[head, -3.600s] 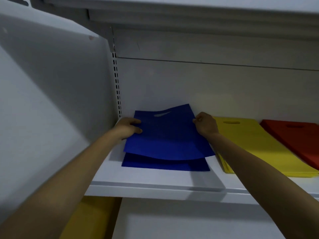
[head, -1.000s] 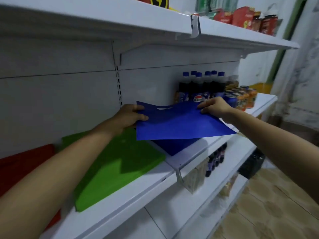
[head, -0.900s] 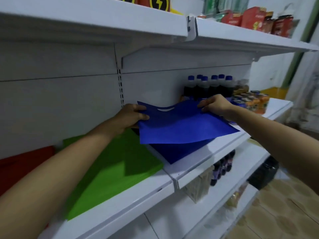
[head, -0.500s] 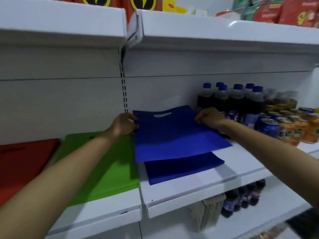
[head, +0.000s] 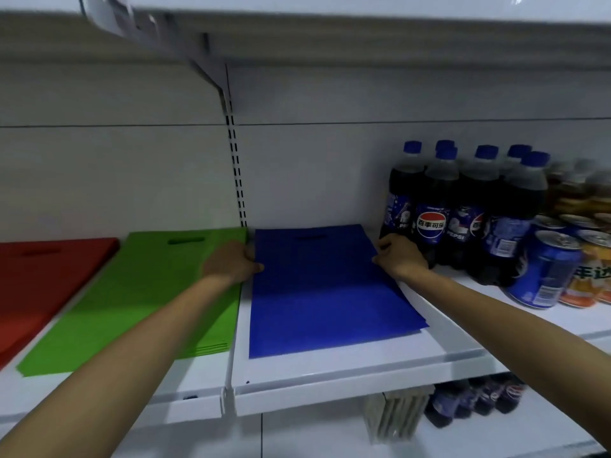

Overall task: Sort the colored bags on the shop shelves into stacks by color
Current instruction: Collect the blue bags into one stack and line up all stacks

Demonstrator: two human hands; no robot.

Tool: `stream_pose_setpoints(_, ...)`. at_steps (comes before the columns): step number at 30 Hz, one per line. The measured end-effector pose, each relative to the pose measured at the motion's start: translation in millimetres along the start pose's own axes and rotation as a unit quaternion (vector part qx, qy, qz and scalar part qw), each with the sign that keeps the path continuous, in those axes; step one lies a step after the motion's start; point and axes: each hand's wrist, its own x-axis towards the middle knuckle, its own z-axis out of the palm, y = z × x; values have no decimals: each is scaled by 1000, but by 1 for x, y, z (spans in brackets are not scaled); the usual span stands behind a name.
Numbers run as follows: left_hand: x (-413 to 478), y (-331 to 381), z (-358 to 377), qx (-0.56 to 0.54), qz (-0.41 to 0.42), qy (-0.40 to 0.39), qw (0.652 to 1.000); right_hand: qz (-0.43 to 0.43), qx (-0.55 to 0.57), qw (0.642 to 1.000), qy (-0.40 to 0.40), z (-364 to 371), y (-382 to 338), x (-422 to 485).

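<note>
Left hand [head: 231,262] grasps the left long edge of the blue bags [head: 324,292]: the thumb lies on top of the blue material and the fingers are curled at the edge. Right hand [head: 401,256] grasps the opposite long edge in like manner, fingers curled against it, with its back touching or just beside the cola bottles [head: 463,206]; which of the two cannot be told. Both grasps fall in the rear half of the bags, so the greater part of the blue surface lies nearer the shelf's front edge than the hands do. The bags lie flat on the white shelf [head: 330,375], between the two hands, at the left end of that shelf section. Their long axis runs from the shelf's back edge to its front edge. The handle cut-out end points to the back panel; the closed bottom end points to the front edge and stops short of it. At the front right corner of the bags, a lower layer shows slightly past the top one. Just beside the left hand, across the joint between shelf sections, lies the green stack [head: 142,292], then the red stack [head: 39,279], both lying likewise. Drink cans [head: 545,269] stand right of the bottles.
</note>
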Motion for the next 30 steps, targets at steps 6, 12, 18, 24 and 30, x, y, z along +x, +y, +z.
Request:
stream_pose_setpoints(6, 4, 6, 6, 5, 6, 22, 1000, 26, 51, 998, -10, 4, 4, 7)
stream_pose_setpoints(12, 15, 3, 9, -7, 8, 23, 1000, 24, 45, 999, -11, 3, 7, 13)
stream_pose_setpoints(18, 16, 8, 6, 60, -1, -11, 998, 38, 4, 998, -58, 4, 12, 17)
stream_pose_setpoints(24, 12, 22, 6, 77, -1, -47, 996, 2, -42, 995, -96, 1, 10, 20)
stream_pose_setpoints(30, 9, 24, 5, -19, -15, -59, 998, -48, -156, 981, -110, 3, 4, 16)
